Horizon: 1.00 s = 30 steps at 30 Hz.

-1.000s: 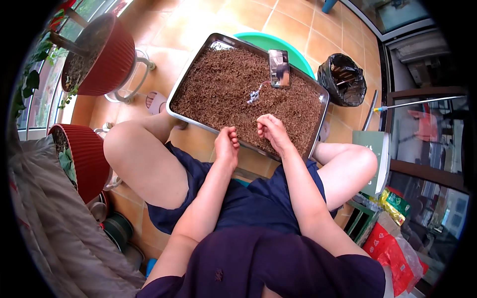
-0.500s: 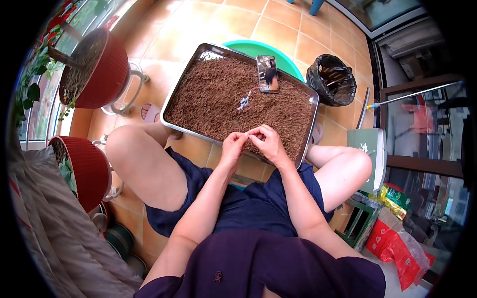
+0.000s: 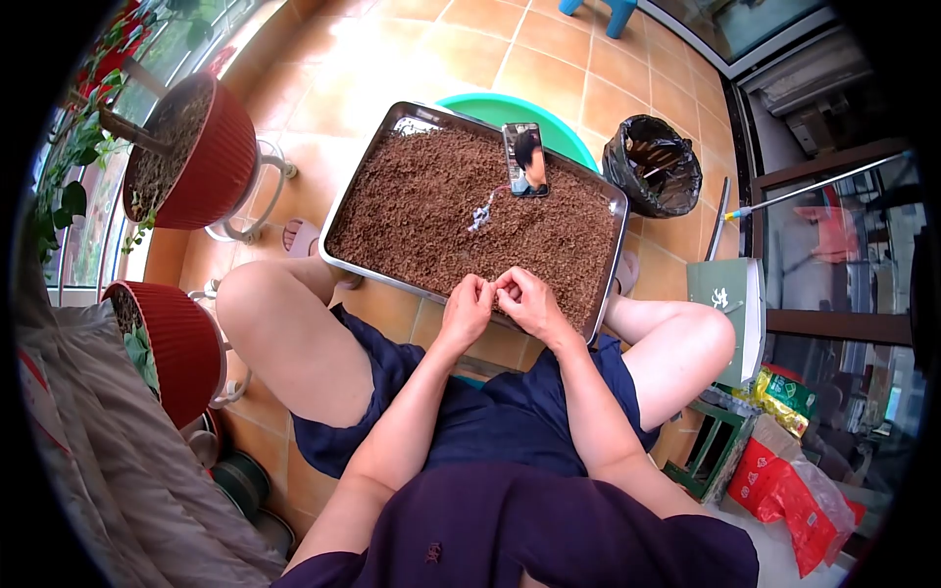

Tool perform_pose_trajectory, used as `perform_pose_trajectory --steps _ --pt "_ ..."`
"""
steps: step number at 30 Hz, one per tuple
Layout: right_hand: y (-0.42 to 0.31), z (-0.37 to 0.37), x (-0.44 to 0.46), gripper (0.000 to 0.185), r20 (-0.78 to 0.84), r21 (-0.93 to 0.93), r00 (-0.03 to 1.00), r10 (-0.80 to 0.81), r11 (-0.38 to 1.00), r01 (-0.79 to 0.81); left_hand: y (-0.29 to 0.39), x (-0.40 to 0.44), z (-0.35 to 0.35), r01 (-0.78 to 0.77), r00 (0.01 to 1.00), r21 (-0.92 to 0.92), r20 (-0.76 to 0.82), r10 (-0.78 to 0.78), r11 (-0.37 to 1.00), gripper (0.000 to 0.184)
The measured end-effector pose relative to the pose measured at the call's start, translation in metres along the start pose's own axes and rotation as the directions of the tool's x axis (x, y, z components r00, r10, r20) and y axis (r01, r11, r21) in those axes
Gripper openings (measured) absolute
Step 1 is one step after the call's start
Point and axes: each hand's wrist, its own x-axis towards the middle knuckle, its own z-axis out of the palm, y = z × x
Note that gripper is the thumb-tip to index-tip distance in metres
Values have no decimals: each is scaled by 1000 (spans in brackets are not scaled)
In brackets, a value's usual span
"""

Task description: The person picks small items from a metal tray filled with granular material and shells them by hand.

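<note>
Over the near edge of a shiny, round-cornered metal tray (image 3: 380,275) filled with coarse, crumbly brown granules (image 3: 417,196), the left hand (image 3: 468,312) and right hand (image 3: 530,304) nearly meet, fingers curled and pressed together, around what I cannot tell.

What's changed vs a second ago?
The left hand and right hand, apart earlier, have come together at the tray's near edge, fingertips close. Can't tell if anything was picked up or let go. The phone's screen image changed. Unchanged: phone and pale tangle lying on the brown material.
</note>
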Motion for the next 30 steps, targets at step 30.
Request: perform_pose_trajectory --steps 30 --pt "-9 104 156 9 158 -580 908 -387 708 403 70 -14 -94 294 950 -948 304 67 123 13"
